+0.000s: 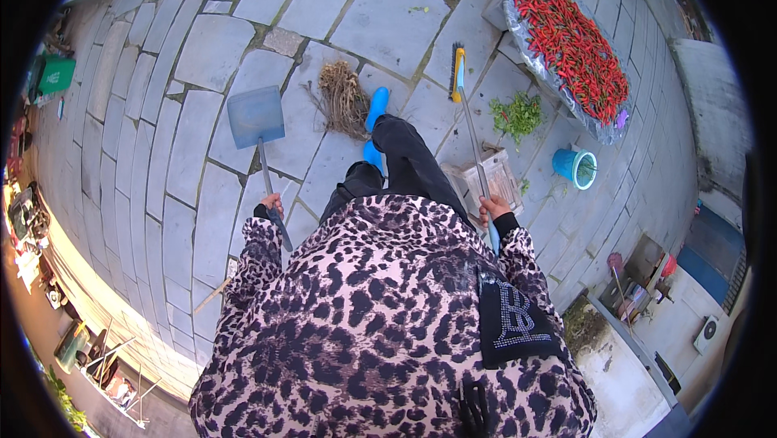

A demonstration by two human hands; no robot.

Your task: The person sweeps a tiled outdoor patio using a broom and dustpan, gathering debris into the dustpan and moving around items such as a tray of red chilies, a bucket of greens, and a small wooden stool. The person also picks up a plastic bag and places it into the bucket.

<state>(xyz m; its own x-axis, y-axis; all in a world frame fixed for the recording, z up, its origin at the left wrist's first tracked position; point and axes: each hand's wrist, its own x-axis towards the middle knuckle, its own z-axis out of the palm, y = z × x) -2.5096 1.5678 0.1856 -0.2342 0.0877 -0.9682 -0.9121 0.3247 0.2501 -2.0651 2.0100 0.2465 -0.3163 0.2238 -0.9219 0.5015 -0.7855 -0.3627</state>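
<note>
My left hand (pixel 272 203) is closed around the handle of a long-handled dustpan (pixel 257 116), whose grey-blue pan lies to the left of a heap of dry stalks (pixel 344 98). In my right hand (pixel 495 208) is the pole of a push broom (pixel 459 74); its yellow and blue head with dark bristles is ahead on the right, over the paving. The dry stalks lie just in front of my blue boots (pixel 377 104). A bunch of green leaves (pixel 519 115) rests on the stone to the right of the broom's pole.
A wide round tray lined with plastic (pixel 516 19) holds red chili peppers (pixel 570 50) at the upper right. Below it stand a blue bucket (pixel 564 162) and, near my right hand, a worn wooden stool (pixel 495 174). A green bin (pixel 56 74) is far left; a low wall (pixel 625 371) is lower right.
</note>
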